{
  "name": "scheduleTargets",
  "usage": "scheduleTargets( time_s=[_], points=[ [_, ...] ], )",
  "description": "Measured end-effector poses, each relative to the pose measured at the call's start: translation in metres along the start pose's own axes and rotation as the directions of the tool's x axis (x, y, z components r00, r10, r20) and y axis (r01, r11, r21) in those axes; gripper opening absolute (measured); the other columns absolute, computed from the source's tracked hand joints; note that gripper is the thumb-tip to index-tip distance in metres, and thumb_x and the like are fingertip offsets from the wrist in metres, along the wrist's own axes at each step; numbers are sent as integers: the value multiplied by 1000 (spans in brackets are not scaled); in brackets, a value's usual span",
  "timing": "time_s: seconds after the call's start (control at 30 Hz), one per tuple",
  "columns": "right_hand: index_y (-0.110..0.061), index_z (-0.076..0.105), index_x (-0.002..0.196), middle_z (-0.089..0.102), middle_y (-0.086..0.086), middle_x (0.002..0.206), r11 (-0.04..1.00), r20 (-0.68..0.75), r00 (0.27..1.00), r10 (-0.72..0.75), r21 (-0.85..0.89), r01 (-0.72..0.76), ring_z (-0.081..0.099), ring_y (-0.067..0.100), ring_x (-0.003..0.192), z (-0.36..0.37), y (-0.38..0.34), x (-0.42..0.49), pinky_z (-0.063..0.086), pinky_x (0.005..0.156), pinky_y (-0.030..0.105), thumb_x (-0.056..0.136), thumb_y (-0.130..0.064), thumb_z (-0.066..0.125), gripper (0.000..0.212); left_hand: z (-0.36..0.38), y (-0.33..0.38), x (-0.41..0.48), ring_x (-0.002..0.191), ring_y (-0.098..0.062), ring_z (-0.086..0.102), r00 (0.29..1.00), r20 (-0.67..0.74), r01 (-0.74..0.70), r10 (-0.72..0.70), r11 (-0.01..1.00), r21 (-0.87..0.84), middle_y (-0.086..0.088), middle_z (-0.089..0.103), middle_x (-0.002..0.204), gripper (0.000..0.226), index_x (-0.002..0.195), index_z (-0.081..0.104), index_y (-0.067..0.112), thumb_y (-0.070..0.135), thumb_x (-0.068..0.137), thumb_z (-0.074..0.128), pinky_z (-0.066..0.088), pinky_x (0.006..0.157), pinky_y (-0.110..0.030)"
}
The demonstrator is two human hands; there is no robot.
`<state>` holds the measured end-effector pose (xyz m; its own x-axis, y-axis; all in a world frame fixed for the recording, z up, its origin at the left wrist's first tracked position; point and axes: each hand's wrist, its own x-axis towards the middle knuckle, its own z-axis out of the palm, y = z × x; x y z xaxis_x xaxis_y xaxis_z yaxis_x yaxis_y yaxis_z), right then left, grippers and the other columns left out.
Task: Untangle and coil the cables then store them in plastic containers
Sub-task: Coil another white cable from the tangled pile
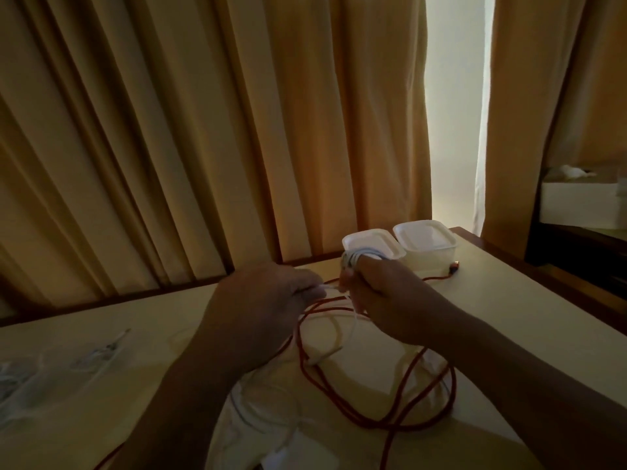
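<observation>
The right hand [383, 296] grips the coiled white cable [353, 261]. The left hand [268, 300], just left, seems to pinch its loose strand. The containers [425, 236] stand just behind.

Open tabletop [515, 320] right of red cable loops [453, 381]; two containers [424, 242] near the curtain [203, 130], perhaps clutter [84, 361] far left.

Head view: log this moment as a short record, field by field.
left grip: pinches a loose run of the white cable
right grip: holds the white cable, coiled round its fingers
red cable: loose loops on the table, passing under both arms
containers: two, side by side at the table's far edge
stage: white cable partly coiled; red cable not yet coiled
</observation>
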<state>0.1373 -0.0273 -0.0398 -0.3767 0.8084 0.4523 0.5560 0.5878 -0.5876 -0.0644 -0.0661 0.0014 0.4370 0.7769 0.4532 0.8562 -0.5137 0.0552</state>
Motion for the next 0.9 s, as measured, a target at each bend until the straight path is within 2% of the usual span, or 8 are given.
scheduleTargets(
  time_s=[0.17, 0.23, 0.33, 0.43, 0.53, 0.57, 0.77, 0.9],
  points=[
    [-15, 66, 94, 60, 5, 71, 921, 352, 933, 70, 337, -197, 59, 7, 64, -8, -8, -1, 55, 78, 31, 107, -39, 39, 38, 17, -24, 1, 87, -15, 57, 934, -347, 23, 84, 956, 292, 11, 66, 87, 19, 97, 71, 31, 42, 98, 57, 35, 80, -35],
    [-4, 63, 93, 49, 15, 68, 724, 483, 875, -39, 617, -309, 52, 18, 62, -14, -13, -5, 55, 82, 32, 107, -31, 39, 38, 27, -26, 2, 86, -15, 57, 895, -439, -6, 82, 985, 171, 7, 64, 88, 19, 95, 67, 25, 35, 99, 52, 40, 80, -33],
    [-5, 61, 92, 41, 11, 67, 407, 501, 834, -230, 828, -386, 46, 21, 62, -9, -22, -13, 54, 87, 37, 107, -21, 37, 33, 43, -21, 4, 82, -13, 61, 877, -480, -90, -32, 969, -229, 7, 64, 89, 14, 92, 63, 25, 26, 97, 49, 53, 72, -36],
    [-6, 58, 94, 42, 5, 65, 193, 420, 850, -317, 906, -376, 48, 18, 61, -1, -26, -13, 51, 87, 38, 105, -22, 36, 30, 55, -15, 5, 83, -27, 67, 933, -340, -159, -119, 712, -684, -4, 70, 91, 14, 97, 70, 15, 25, 94, 62, 56, 73, -50],
    [-5, 58, 90, 34, 5, 62, -22, 347, 895, -279, 930, -367, 48, 18, 58, 3, -25, -12, 49, 81, 37, 108, -30, 32, 40, 55, -1, 0, 82, -18, 72, 971, -104, -34, -217, 305, -952, -3, 76, 89, 18, 104, 72, 9, 16, 98, 56, 56, 74, -29],
    [-5, 58, 88, 33, 4, 61, -74, 328, 910, -255, 931, -356, 47, 18, 57, 4, -24, -12, 48, 79, 36, 108, -32, 32, 43, 56, 3, 0, 85, -16, 73, 972, -56, 4, -227, 257, -966, -3, 77, 91, 20, 105, 72, 9, 5, 98, 54, 57, 76, -27],
    [-8, 54, 84, 33, 4, 59, -150, 205, 978, -30, 967, -207, 39, 17, 53, 11, -24, -9, 48, 72, 35, 106, -32, 39, 36, 60, 16, -2, 83, -24, 63, 979, 93, 110, -181, 89, -990, -11, 72, 91, 25, 98, 81, 19, 5, 89, 63, 53, 72, -32],
    [-7, 53, 79, 33, 6, 59, 7, 155, 987, 33, 988, -156, 45, 17, 54, 6, -26, -8, 39, 72, 37, 104, -33, 41, 38, 49, 12, -4, 82, -26, 52, 981, 181, 166, -70, -171, -971, -13, 62, 86, 33, 87, 78, 12, 0, 82, 47, 42, 75, -36]
  ],
)
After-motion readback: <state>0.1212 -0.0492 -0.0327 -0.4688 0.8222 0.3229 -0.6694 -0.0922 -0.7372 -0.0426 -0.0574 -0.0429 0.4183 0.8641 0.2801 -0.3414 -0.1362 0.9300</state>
